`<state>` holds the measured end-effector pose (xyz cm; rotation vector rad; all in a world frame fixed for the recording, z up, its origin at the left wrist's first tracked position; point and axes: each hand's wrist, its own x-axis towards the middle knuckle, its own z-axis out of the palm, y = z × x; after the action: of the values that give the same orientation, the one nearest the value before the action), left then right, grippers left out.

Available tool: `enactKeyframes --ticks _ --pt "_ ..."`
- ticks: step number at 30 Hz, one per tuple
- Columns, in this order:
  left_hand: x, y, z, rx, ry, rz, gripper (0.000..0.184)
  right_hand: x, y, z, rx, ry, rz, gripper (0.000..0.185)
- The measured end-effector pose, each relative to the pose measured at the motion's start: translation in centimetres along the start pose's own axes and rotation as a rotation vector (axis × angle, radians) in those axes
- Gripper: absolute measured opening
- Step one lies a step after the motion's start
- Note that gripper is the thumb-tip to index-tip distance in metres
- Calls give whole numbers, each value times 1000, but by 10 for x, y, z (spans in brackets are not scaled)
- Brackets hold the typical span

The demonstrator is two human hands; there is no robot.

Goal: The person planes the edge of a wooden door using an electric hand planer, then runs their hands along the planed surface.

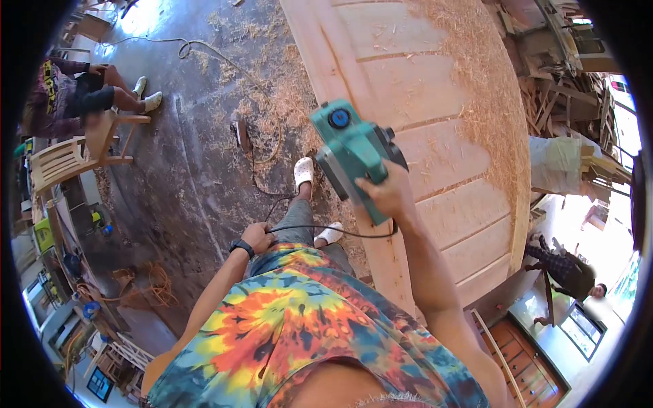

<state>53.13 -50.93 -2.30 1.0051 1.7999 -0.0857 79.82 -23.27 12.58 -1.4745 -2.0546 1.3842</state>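
Observation:
Around the handle of a green electric planer (354, 153) the fingers of my right hand (389, 194) are closed. The planer rests over the left edge board of a large wooden door panel (435, 88); whether its sole touches the wood is hidden. From the tool's rear a black power cord (333, 230) runs across to my left hand (258, 238), which is closed on it near my hip. A dark watch is on my left wrist. Wood shavings (486, 102) lie thick along the panel's right side.
On the dark floor (197, 136) are scattered shavings, a looping cord (224, 58) and a small power-strip-like object (241, 134). Someone sits on a wooden chair (61, 160) at the left. Another person (561, 268) is at the right, below stacked scrap lumber (564, 102).

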Motion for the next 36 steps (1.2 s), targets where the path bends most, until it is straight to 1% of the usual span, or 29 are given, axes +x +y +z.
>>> enactKeyframes --ticks 2,4,6,7,8,9,10,11,12,14,16,17,19,20,22,24,26,28,29,30,31,32,33,34,36 --pt "1 -1 -13 -51 74 -38 36 47 -24 1 1 -1 -6 28" --pt "1 -5 -25 -36 82 -53 37 93 -47 4 -1 4 -23 29" --pt "-4 -5 -35 -100 52 -102 37 140 -64 8 14 16 -71 30" --pt "2 -13 -33 -123 83 -64 39 167 -71 10 30 16 -98 31" --pt "6 -9 -44 -116 83 -66 39 203 -75 14 4 40 -178 32" --pt "5 -2 -53 -91 80 -70 39 235 -71 22 53 67 -281 34" --pt "7 4 -63 -65 77 -73 39 264 -79 23 -56 49 -299 35" --pt "14 5 -74 -55 126 -17 39 297 -79 31 -20 46 -226 34" --pt "14 1 -77 -46 157 29 39 310 -87 30 -82 -22 -236 34" --pt "7 2 -83 -177 176 9 38 266 -130 13 194 -15 -218 23" --pt "10 -4 -81 -275 236 -21 39 239 -117 14 182 -47 -126 24" --pt "7 -8 -76 -261 208 -33 39 226 -110 14 159 -80 -67 25" --pt "7 -13 -68 -77 191 -18 40 199 -94 7 109 -122 37 27" --pt "2 -9 -64 -59 169 -14 40 181 -84 4 86 -145 89 29" --pt "-9 0 -51 42 62 -60 41 130 -57 1 68 -151 159 30" --pt "-17 -6 -24 121 50 -20 42 57 -12 14 74 -63 158 37" --pt "-18 -13 7 197 63 25 42 -22 30 12 29 -18 -27 42" --pt "-19 -19 40 188 28 97 44 -107 70 12 79 1 6 34" --pt "-25 -14 55 199 38 103 44 -153 86 10 138 -29 72 34" --pt "-30 -5 71 241 -29 140 45 -201 100 6 177 -24 123 36" --pt "-35 5 88 280 -94 174 46 -246 115 3 180 -40 165 45" --pt "-39 14 105 304 -162 191 47 -289 128 2 73 -37 234 46" --pt "-41 19 123 396 -185 289 47 -332 139 1 94 -17 277 46" --pt "-47 25 142 383 -154 352 37 -373 153 0 117 2 319 45" --pt "-56 44 178 486 -188 440 35 -454 207 8 212 91 283 40"
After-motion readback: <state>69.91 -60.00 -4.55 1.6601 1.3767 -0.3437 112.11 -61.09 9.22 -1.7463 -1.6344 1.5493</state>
